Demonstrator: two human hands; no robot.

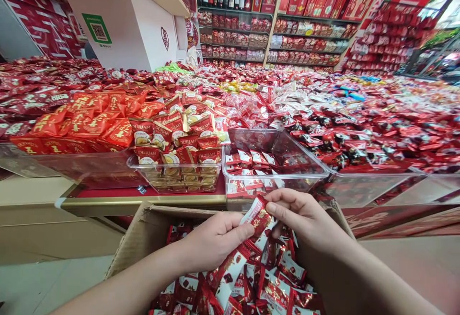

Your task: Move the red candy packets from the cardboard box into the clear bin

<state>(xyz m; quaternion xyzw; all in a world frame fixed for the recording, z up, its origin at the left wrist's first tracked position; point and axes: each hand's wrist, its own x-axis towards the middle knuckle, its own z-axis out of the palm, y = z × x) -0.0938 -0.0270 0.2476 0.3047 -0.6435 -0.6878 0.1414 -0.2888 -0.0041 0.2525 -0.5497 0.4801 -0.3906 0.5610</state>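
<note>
Candy packet point(260, 219) is sitting between both hands, above the open cardboard box point(135, 244). Left hand point(220, 237) is coming in from lower left and gripping the packet's near-left side, thumb lying over the top. Right hand point(295, 212) is pinching the upper-right end between thumb and fingertips. So both hands are grasping the same packet; right is having the far end, left the near one. Long axis seems to be slanting from upper right down to lower left; fingers are covering part of it, so the exact angle is unclear. A similar strip point(230, 276) is trailing just below the left hand; cannot tell if it is joined on.

Key relation: the clear bin point(277, 177), holding red-and-white packets point(251, 157), is standing just beyond the hands on the tabletop point(143, 203), straight ahead and slightly right of the packet. Right hand is being the nearer one, overlapping the bin's front wall in view; contact cannot be told. Loose packets point(275, 290) are filling the box below. Durian packets point(178, 137) are lying farther left, well apart from both hands.
</note>
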